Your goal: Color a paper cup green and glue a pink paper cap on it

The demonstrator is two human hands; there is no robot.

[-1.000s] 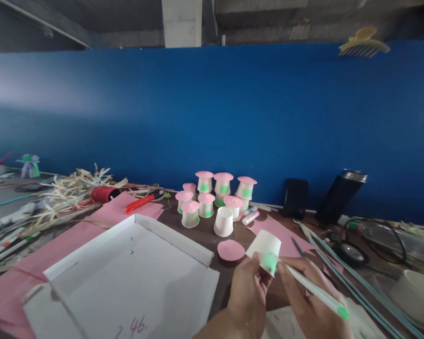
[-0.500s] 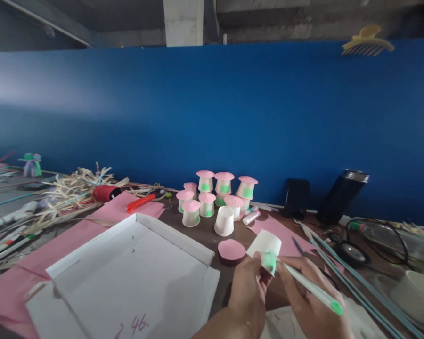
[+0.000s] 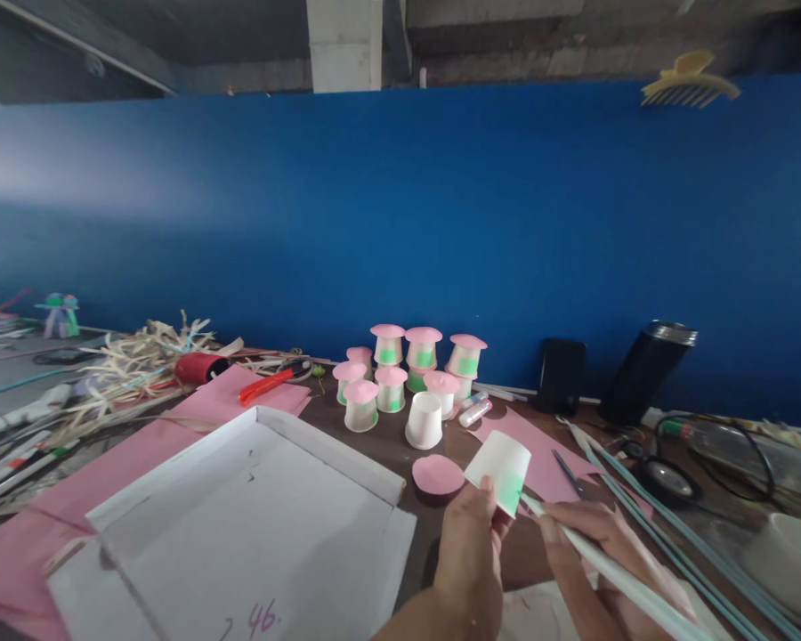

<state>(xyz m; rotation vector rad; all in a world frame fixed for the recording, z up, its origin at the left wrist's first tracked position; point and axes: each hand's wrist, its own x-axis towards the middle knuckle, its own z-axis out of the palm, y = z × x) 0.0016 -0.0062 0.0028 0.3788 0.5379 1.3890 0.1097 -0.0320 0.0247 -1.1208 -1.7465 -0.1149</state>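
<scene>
My left hand (image 3: 468, 554) grips a small white paper cup (image 3: 500, 469), tilted bottom-up, with a green patch coloured on its side. A long pale marker pen (image 3: 614, 575) is pinched in my right hand (image 3: 601, 552), its tip against the cup's lower edge by the green patch. A loose pink paper disc (image 3: 437, 474) lies on the brown table just left of the cup. Beyond it stand a plain upturned white cup (image 3: 424, 419) and a cluster of several cups with pink caps and green patches (image 3: 407, 369).
A big white cardboard tray (image 3: 240, 525) fills the near left, on pink paper sheets (image 3: 193, 418). Straw strips, a red cylinder (image 3: 197, 367) and a red cutter (image 3: 267, 383) lie far left. Right: a dark flask (image 3: 644, 369), a black phone (image 3: 559, 375), cables, long thin sticks (image 3: 647, 494), a white bowl (image 3: 784, 556).
The cup has lifted slightly in my left hand. My right hand has dropped lower and to the right, so the pen now meets the cup's lower edge and its green end is out of view.
</scene>
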